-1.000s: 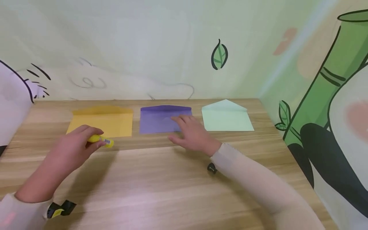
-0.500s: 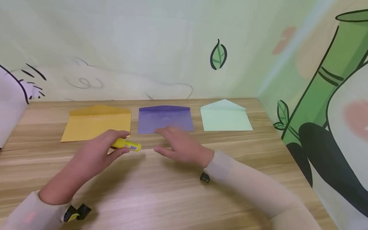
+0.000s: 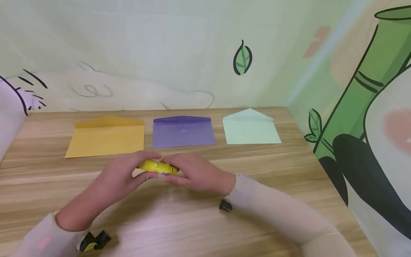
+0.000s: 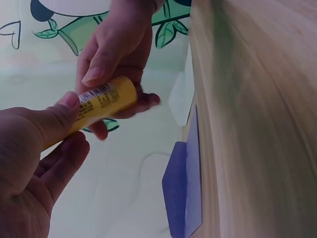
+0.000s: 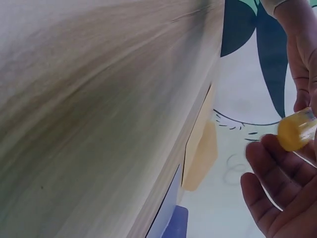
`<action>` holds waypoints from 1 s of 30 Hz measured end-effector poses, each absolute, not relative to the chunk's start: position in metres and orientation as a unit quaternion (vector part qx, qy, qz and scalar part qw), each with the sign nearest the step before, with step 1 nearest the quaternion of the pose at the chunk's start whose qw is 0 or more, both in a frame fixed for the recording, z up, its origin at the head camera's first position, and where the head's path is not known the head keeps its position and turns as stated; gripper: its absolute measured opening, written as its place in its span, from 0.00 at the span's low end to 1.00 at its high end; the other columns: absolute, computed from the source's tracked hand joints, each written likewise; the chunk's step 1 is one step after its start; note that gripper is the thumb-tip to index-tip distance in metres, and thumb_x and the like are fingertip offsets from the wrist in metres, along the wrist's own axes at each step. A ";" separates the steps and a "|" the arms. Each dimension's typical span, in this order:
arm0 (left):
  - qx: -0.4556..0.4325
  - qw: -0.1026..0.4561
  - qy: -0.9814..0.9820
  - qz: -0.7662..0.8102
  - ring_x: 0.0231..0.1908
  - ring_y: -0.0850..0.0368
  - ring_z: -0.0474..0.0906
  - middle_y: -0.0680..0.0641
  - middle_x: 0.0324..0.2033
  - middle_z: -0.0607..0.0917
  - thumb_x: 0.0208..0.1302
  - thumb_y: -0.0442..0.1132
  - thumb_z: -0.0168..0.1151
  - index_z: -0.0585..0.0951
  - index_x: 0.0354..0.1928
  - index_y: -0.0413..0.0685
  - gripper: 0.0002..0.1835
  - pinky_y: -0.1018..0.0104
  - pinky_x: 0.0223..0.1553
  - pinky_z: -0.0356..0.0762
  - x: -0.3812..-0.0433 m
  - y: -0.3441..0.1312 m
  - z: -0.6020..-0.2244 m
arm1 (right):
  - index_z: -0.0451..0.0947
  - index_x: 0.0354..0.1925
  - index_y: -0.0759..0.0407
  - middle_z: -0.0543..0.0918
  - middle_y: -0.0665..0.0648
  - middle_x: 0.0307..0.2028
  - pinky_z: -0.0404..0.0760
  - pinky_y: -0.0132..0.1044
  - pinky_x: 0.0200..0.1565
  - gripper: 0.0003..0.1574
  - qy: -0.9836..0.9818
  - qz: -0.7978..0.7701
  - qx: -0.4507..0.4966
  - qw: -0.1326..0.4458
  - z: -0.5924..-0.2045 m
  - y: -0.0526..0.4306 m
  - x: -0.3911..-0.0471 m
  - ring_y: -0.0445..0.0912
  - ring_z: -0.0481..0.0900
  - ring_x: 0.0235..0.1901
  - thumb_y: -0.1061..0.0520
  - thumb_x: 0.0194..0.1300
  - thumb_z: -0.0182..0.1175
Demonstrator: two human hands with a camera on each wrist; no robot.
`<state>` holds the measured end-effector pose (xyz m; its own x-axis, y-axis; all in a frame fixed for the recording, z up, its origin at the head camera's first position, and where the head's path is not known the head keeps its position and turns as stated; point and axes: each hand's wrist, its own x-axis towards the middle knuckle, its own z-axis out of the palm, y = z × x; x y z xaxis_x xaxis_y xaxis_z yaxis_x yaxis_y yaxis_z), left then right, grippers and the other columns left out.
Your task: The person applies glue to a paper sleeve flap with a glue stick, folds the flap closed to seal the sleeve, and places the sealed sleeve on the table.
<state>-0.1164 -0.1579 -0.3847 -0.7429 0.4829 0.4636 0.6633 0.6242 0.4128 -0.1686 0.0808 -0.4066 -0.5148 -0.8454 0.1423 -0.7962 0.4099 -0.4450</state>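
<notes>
A yellow glue stick [image 3: 158, 167] with a printed label is held above the table in front of the purple envelope [image 3: 183, 132]. Its rear part lies between the thumb and fingers of my left hand [image 3: 120, 176]. My right hand [image 3: 200, 173] is at the other end, thumb on the near side and fingers beyond. In the left wrist view, the right thumb [image 4: 101, 64] is close over the label of the glue stick [image 4: 106, 99]; whether it touches is unclear. The right wrist view shows the right fingers [image 5: 272, 173] fairly straight beside the tube's rounded end [image 5: 293, 133].
Along the back of the wooden table [image 3: 173, 221] lie a yellow envelope [image 3: 107, 139], the purple one and a mint green envelope [image 3: 252, 130], flaps raised toward the wall. A painted wall [image 3: 144, 53] stands behind, another [image 3: 346, 117] at the right.
My left hand has carried the glue stick rightward, away from the yellow envelope. My right hand has left the purple envelope and moved left and nearer, to the tube's end. The yellow envelope shifted slightly.
</notes>
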 end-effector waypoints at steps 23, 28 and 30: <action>-0.422 0.222 -0.833 -0.282 0.43 0.55 0.85 0.53 0.44 0.87 0.73 0.56 0.52 0.84 0.42 0.54 0.18 0.63 0.41 0.83 -0.117 -0.154 -0.390 | 0.75 0.47 0.50 0.75 0.42 0.31 0.72 0.26 0.33 0.16 0.837 -0.213 -0.503 0.042 -0.403 0.088 -0.157 0.35 0.72 0.29 0.42 0.76 0.51; -0.423 0.209 -0.837 -0.276 0.41 0.54 0.86 0.50 0.45 0.87 0.73 0.56 0.51 0.84 0.37 0.55 0.18 0.62 0.38 0.84 -0.116 -0.155 -0.391 | 0.75 0.52 0.51 0.77 0.42 0.34 0.73 0.27 0.35 0.18 0.842 -0.212 -0.493 0.057 -0.403 0.088 -0.157 0.36 0.73 0.31 0.42 0.77 0.49; -0.424 0.207 -0.839 -0.272 0.42 0.53 0.86 0.49 0.46 0.87 0.73 0.55 0.51 0.84 0.35 0.56 0.17 0.62 0.38 0.84 -0.116 -0.156 -0.392 | 0.75 0.53 0.51 0.77 0.42 0.35 0.73 0.28 0.36 0.20 0.842 -0.216 -0.490 0.060 -0.404 0.089 -0.157 0.36 0.73 0.31 0.41 0.77 0.49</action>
